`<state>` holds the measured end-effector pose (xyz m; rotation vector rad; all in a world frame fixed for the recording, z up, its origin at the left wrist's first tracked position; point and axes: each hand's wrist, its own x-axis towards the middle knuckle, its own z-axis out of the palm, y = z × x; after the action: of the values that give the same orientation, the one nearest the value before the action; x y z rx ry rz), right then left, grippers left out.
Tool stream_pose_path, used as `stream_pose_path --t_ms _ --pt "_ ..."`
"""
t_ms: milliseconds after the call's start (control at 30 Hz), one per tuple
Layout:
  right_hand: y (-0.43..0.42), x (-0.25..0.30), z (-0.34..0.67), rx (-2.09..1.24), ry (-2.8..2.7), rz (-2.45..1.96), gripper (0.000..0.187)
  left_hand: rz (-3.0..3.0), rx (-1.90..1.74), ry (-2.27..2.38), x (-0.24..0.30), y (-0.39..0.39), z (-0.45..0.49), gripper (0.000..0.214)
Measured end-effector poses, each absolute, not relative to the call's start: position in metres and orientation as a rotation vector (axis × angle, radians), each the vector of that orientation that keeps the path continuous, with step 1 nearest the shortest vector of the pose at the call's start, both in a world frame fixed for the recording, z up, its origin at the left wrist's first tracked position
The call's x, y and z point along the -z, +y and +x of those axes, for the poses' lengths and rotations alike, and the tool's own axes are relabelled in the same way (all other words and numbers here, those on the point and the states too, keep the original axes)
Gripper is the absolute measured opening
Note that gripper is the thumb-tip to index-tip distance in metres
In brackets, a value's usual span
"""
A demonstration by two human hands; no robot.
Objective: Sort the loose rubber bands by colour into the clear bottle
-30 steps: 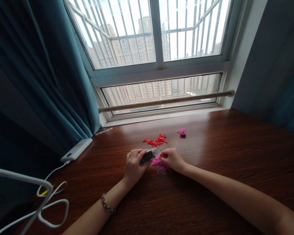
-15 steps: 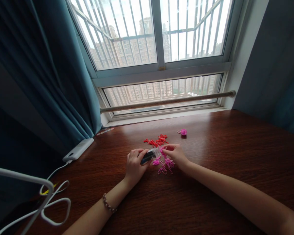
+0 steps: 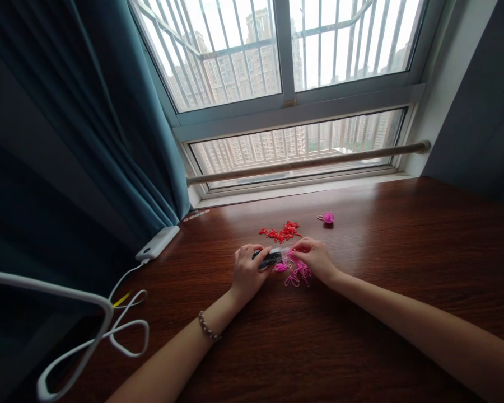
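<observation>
My left hand (image 3: 247, 270) is closed round a small clear packet with a dark end (image 3: 270, 258), held just above the wooden table (image 3: 361, 313). My right hand (image 3: 315, 256) pinches at the packet's open end, fingers together on something pink I cannot make out clearly. Under and beside the right hand lies a loose heap of pink clips (image 3: 294, 274). A heap of red clips (image 3: 282, 232) lies just beyond both hands. A beaded bracelet (image 3: 208, 330) is on my left wrist.
A small pink round object (image 3: 327, 217) sits behind the red clips. A white power bank (image 3: 157, 243) with a looping white cable (image 3: 126, 330) lies at the left by the teal curtain (image 3: 109, 140). The window sill and a wooden rod (image 3: 311, 163) bound the table's far edge.
The camera view has shifted, so everything sits further right and up in the frame. My right hand has lifted from the pink heap to the packet's open end.
</observation>
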<state>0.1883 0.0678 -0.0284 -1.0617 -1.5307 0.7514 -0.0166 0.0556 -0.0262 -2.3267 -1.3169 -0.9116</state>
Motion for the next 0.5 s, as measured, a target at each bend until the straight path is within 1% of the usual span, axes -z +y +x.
stream_pose_path --t_ms 167,233,333,433,500 --pt "0.064 0.0266 0.1871 -0.741 -1.51 -1.119 0.014 -2.341 0.905 -1.254 0.0256 0.0533 -0.0161 0.033" --pt "0.0624 0.026 0.1868 -0.713 -1.518 -1.112 0.012 -2.345 0.898 -1.26 0.0255 0.0526 -0.0159 0.033" --pt "0.0616 0.0255 0.1862 -0.755 -1.529 -1.062 0.012 -2.339 0.896 -1.31 0.0256 0.0523 -0.0159 0.034" --pt "0.0621 0.0247 0.1851 -0.78 -1.561 -0.979 0.016 -2.313 0.924 -1.397 0.0259 0.0537 -0.0161 0.035" --pt "0.0625 0.0238 0.1844 -0.724 -1.612 -0.913 0.019 -2.296 0.946 -1.462 0.0261 0.0554 -0.0163 0.035"
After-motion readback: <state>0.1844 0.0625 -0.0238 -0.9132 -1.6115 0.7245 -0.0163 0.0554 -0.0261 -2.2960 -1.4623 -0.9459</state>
